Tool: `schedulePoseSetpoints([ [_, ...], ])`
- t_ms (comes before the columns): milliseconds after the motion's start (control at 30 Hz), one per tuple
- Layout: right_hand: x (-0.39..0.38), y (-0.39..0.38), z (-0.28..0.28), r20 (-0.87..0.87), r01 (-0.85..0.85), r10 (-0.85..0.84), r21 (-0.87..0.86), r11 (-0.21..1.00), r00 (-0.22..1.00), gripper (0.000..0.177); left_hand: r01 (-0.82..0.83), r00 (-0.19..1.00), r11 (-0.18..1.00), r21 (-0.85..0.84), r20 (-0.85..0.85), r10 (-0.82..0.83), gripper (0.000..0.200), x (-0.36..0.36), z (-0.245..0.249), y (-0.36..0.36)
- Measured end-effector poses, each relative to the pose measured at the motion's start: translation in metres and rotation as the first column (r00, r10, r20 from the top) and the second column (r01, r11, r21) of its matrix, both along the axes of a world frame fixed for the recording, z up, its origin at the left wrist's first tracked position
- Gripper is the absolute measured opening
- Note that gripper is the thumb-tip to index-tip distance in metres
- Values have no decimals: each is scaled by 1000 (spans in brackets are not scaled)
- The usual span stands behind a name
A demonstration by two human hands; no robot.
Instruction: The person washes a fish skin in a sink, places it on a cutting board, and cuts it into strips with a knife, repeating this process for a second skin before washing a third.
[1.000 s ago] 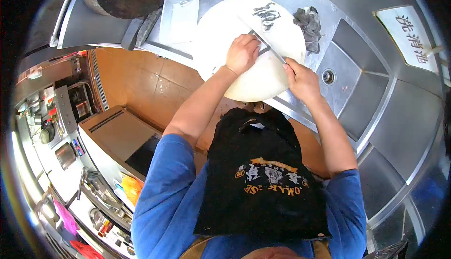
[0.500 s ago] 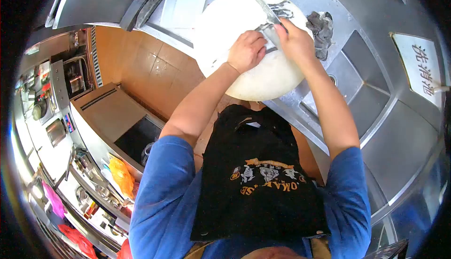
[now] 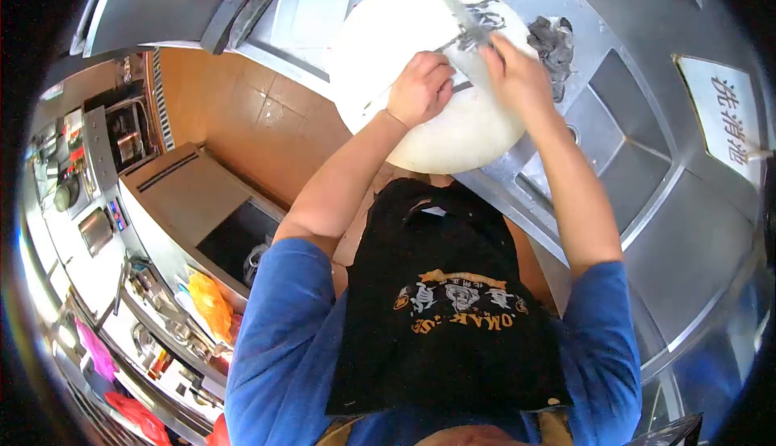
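My right hand [image 3: 517, 78] is closed round the handle of a knife [image 3: 454, 8], whose blurred blade points up and left over the round white cutting board [image 3: 436, 139]. Beside it my left hand [image 3: 421, 90] rests on the board with curled fingers, pressing on something pale that is mostly hidden. Thin dark strips [image 3: 487, 16] lie on the board beyond the knife, and a dark piece shows between my two hands.
A translucent plastic tray [image 3: 311, 5] stands left of the board. A crumpled grey cloth [image 3: 552, 50] lies on the right, near the steel sink [image 3: 622, 114]. A sign [image 3: 726, 114] is at far right. The steel counter's edge runs below the board.
My right hand and the knife have shifted slightly to the right, and the blade is more blurred. My left hand stays almost where it was.
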State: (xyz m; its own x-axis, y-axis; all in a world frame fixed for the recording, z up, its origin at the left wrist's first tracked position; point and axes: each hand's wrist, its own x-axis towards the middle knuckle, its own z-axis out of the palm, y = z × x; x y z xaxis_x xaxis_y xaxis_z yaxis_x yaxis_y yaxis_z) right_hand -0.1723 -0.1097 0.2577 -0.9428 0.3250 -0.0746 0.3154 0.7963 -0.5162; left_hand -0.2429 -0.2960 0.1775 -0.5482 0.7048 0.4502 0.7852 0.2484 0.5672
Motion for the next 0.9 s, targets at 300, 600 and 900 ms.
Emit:
schedulePoseSetpoints([
  [300, 7, -16, -31, 106, -36, 45, -84, 996, 993, 34, 64, 998, 996, -55, 34, -62, 14, -4, -7, -1],
  [600, 73, -16, 10, 99, -55, 54, 4, 998, 994, 34, -50, 998, 999, -3, -45, 49, 11, 3, -8, -6],
  [900, -19, -26, -32, -13, -21, 22, 10, 1000, 1000, 30, 87, 996, 991, -106, 20, -85, 13, 2, -2, -17],
])
